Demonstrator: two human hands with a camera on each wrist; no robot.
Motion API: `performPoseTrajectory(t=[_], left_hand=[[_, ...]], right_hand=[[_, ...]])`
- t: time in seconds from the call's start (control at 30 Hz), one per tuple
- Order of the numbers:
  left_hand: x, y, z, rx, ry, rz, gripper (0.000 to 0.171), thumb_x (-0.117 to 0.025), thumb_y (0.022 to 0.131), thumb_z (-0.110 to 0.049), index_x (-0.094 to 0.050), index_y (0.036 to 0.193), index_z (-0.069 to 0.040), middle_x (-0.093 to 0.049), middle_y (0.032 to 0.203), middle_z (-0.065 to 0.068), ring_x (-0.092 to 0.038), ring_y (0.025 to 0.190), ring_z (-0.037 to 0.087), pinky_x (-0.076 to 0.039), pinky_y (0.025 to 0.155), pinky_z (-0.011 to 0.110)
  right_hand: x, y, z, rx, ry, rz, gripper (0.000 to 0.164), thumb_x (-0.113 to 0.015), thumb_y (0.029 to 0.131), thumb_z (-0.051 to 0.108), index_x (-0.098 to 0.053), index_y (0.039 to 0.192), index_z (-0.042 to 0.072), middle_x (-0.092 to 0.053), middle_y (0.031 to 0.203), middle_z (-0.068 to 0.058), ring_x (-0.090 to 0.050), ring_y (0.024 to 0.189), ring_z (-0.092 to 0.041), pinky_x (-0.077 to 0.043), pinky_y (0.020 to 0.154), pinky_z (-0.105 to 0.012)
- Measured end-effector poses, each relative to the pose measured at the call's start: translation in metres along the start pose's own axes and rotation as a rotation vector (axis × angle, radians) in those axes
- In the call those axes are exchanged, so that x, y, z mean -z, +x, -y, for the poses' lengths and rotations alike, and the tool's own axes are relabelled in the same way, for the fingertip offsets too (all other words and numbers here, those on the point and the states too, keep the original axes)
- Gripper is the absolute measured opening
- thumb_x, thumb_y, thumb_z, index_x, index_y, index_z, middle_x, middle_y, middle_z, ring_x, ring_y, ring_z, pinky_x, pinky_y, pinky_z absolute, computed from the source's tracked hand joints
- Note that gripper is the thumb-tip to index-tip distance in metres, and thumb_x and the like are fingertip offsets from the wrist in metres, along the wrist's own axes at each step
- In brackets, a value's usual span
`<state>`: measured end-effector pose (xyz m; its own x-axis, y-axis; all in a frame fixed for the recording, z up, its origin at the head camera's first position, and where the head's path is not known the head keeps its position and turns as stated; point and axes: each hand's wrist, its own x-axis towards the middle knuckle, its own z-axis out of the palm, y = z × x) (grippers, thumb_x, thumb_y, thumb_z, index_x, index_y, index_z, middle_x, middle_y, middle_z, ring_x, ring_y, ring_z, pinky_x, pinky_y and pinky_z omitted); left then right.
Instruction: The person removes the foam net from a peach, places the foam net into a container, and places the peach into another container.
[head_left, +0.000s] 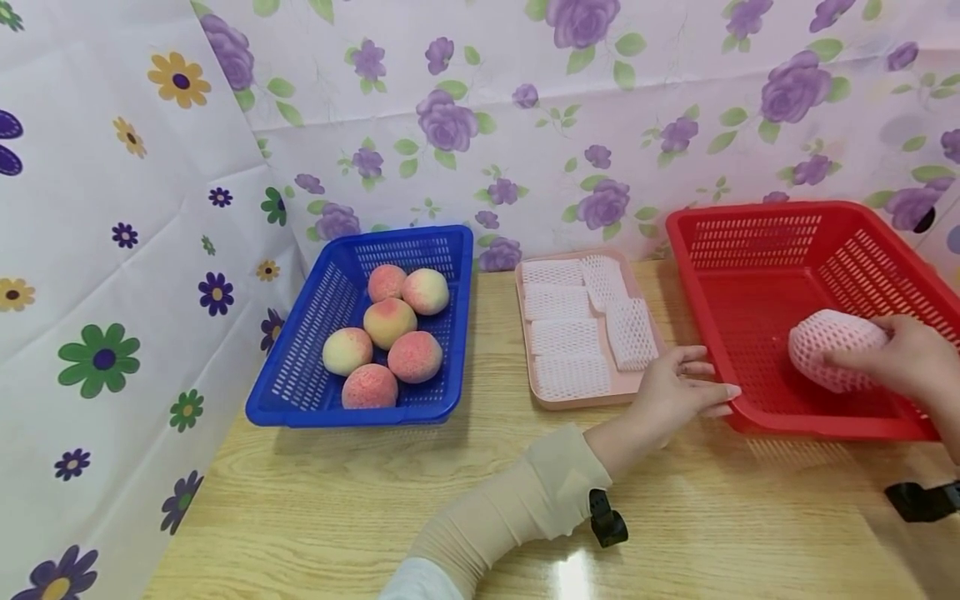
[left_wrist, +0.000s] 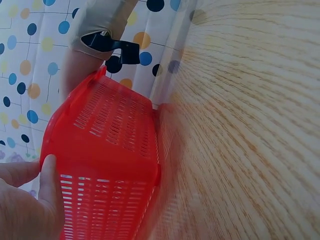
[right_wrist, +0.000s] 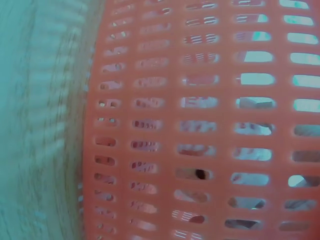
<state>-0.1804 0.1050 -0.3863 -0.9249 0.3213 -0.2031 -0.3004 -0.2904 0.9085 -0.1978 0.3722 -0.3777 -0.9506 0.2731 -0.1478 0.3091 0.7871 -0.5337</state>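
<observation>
In the head view, my right hand grips a round fruit in a white foam net, pinkish through the mesh and probably a peach. It is low inside the red basket, near the front right; whether it touches the floor I cannot tell. My left hand touches the basket's front left corner with fairly straight fingers. The left wrist view shows that hand's thumb against the red rim. Only the slotted basket wall fills the right wrist view, hiding the right hand.
To the left stands a blue basket with several unwrapped peaches. A pink tray between the baskets carries several flat foam nets. Flower-printed cloth hangs behind the wooden table.
</observation>
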Motion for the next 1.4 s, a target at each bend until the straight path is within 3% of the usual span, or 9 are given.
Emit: performPoseTrajectory(t=[0.27, 0.43, 0.63, 1.03, 1.07, 1.23, 1.27, 1.3, 1.4], left_hand=[[0.0, -0.001, 0.004, -0.024, 0.014, 0.018, 0.051, -0.064, 0.077, 0.02, -0.056, 0.12, -0.005, -0.057, 0.089, 0.001, -0.062, 0.076, 0.018, -0.059, 0.068, 0.046], [0.0, 0.0, 0.003, -0.031, 0.015, 0.018, 0.051, -0.063, 0.077, 0.021, -0.055, 0.12, -0.005, -0.056, 0.09, 0.002, -0.061, 0.077, 0.019, -0.058, 0.07, 0.05], [0.0, -0.001, 0.002, -0.026, 0.014, 0.031, 0.052, -0.063, 0.077, 0.021, -0.054, 0.121, -0.004, -0.056, 0.091, 0.002, -0.061, 0.079, 0.018, -0.057, 0.071, 0.05], [0.0, -0.004, -0.001, -0.035, 0.015, 0.067, 0.051, -0.062, 0.078, 0.021, -0.053, 0.123, -0.002, -0.057, 0.09, 0.0, -0.057, 0.072, 0.014, -0.058, 0.071, 0.048], [0.0, -0.004, -0.002, -0.034, 0.018, 0.069, 0.051, -0.062, 0.078, 0.021, -0.053, 0.123, -0.002, -0.057, 0.09, 0.0, -0.057, 0.073, 0.014, -0.058, 0.072, 0.048], [0.0, -0.005, -0.002, -0.041, 0.024, 0.063, 0.051, -0.062, 0.078, 0.021, -0.053, 0.122, -0.003, -0.057, 0.091, 0.0, -0.061, 0.077, 0.018, -0.059, 0.073, 0.045], [0.0, -0.005, -0.002, -0.042, 0.028, 0.059, 0.051, -0.062, 0.078, 0.02, -0.053, 0.122, -0.003, -0.057, 0.091, -0.001, -0.062, 0.079, 0.019, -0.059, 0.073, 0.045], [0.0, -0.005, -0.002, -0.044, 0.031, 0.053, 0.051, -0.063, 0.078, 0.02, -0.053, 0.122, -0.003, -0.057, 0.091, -0.001, -0.063, 0.08, 0.02, -0.059, 0.072, 0.044], [0.001, -0.007, -0.002, -0.051, 0.056, 0.041, 0.051, -0.064, 0.078, 0.019, -0.054, 0.123, -0.003, -0.058, 0.091, -0.001, -0.065, 0.082, 0.021, -0.06, 0.072, 0.041]], right_hand=[[-0.002, -0.004, 0.003, 0.069, 0.049, -0.079, 0.098, -0.067, 0.085, 0.042, -0.014, 0.139, -0.019, -0.03, 0.121, -0.043, -0.04, 0.096, -0.053, -0.048, 0.076, -0.067], [-0.004, -0.007, 0.003, 0.074, 0.064, -0.082, 0.1, -0.066, 0.084, 0.05, -0.017, 0.139, -0.018, -0.032, 0.123, -0.042, -0.04, 0.096, -0.052, -0.045, 0.081, -0.066], [-0.005, -0.011, 0.009, 0.084, 0.098, -0.104, 0.095, -0.064, 0.086, 0.046, -0.017, 0.142, -0.015, -0.031, 0.127, -0.042, -0.039, 0.1, -0.053, -0.045, 0.081, -0.068], [-0.005, -0.026, 0.021, 0.125, 0.168, -0.158, 0.089, -0.064, 0.087, 0.043, -0.015, 0.151, 0.005, -0.028, 0.14, -0.035, -0.035, 0.113, -0.052, -0.036, 0.089, -0.073], [-0.005, -0.027, 0.022, 0.127, 0.171, -0.162, 0.088, -0.065, 0.087, 0.044, -0.017, 0.152, 0.01, -0.029, 0.141, -0.032, -0.036, 0.113, -0.048, -0.044, 0.091, -0.064], [-0.005, -0.036, 0.028, 0.146, 0.191, -0.151, 0.082, -0.067, 0.084, 0.046, -0.02, 0.151, 0.032, -0.03, 0.142, -0.024, -0.037, 0.112, -0.04, -0.047, 0.093, -0.057], [-0.005, -0.038, 0.03, 0.154, 0.192, -0.153, 0.082, -0.068, 0.084, 0.046, -0.022, 0.15, 0.034, -0.031, 0.141, -0.024, -0.039, 0.109, -0.036, -0.053, 0.09, -0.046], [-0.006, -0.039, 0.032, 0.17, 0.199, -0.151, 0.082, -0.069, 0.084, 0.044, -0.023, 0.15, 0.033, -0.032, 0.14, -0.023, -0.041, 0.107, -0.032, -0.054, 0.089, -0.046], [-0.008, -0.043, 0.035, 0.237, 0.217, -0.165, 0.081, -0.074, 0.082, 0.034, -0.03, 0.149, 0.024, -0.039, 0.129, -0.019, -0.043, 0.091, -0.009, -0.054, 0.068, -0.013]])
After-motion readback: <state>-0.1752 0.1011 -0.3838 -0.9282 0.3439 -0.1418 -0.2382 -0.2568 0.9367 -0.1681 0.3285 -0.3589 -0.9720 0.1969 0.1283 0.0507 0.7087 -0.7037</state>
